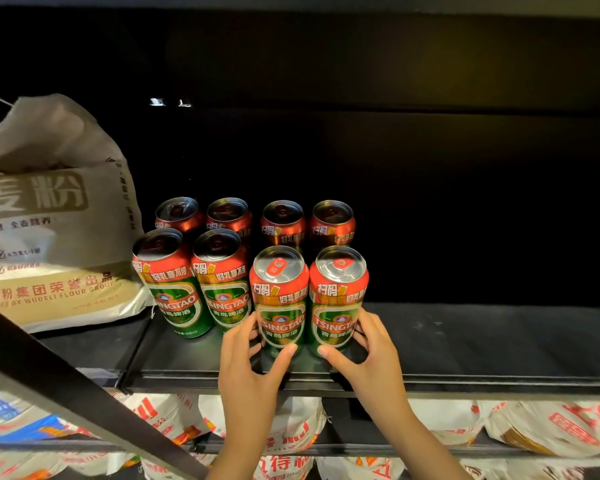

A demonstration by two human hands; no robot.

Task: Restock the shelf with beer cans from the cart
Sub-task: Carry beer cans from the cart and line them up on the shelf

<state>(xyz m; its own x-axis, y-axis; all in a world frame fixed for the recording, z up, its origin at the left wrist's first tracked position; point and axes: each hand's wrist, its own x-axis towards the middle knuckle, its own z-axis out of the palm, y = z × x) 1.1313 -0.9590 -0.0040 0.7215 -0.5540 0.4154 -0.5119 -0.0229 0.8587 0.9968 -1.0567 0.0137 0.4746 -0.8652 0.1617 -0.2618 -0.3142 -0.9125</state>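
Note:
Several red-and-green Tsingtao beer cans stand upright in two rows on the black shelf. My left hand wraps around the base of one front can, thumb across its front. My right hand grips the base of the can beside it in the same way. These two cans stand near the shelf's front edge, a little forward of the two front cans to their left. The back-row cans sit in shadow behind. The cart is out of view.
A large beige flour sack lies on the shelf left of the cans. Bare black shelf stretches to the right. White and red printed bags fill the shelf below. A dark diagonal bar crosses the lower left.

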